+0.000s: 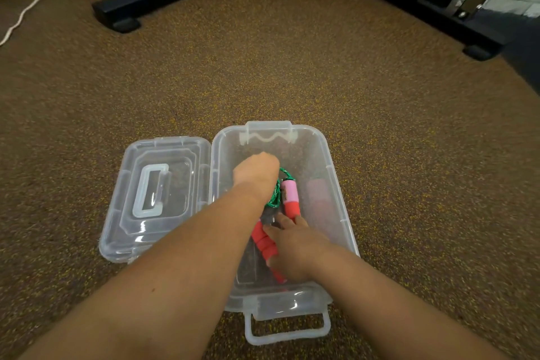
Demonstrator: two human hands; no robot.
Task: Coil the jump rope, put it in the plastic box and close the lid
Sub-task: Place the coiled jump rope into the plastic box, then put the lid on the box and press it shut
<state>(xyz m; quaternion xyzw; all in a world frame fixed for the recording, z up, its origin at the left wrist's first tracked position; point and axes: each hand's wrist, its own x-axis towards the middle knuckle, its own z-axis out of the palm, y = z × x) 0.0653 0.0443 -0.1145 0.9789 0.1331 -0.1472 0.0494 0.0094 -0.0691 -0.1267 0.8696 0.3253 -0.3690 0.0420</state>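
A clear plastic box (336, 184) stands open on the speckled floor, its clear lid (155, 193) folded flat to the left. Both my hands reach inside the box. My left hand (257, 175) is curled over the green coiled rope (274, 199), most of which it hides. One pink-and-red handle (290, 197) lies upright beside the rope. My right hand (295, 245) grips the other red handle (264, 244) near the box's front.
Black metal bases of gym equipment stand at the far left (117, 13) and far right (476, 47). A white cord (26, 6) snakes along the floor at the top left. A latch (287, 327) sticks out from the box's front.
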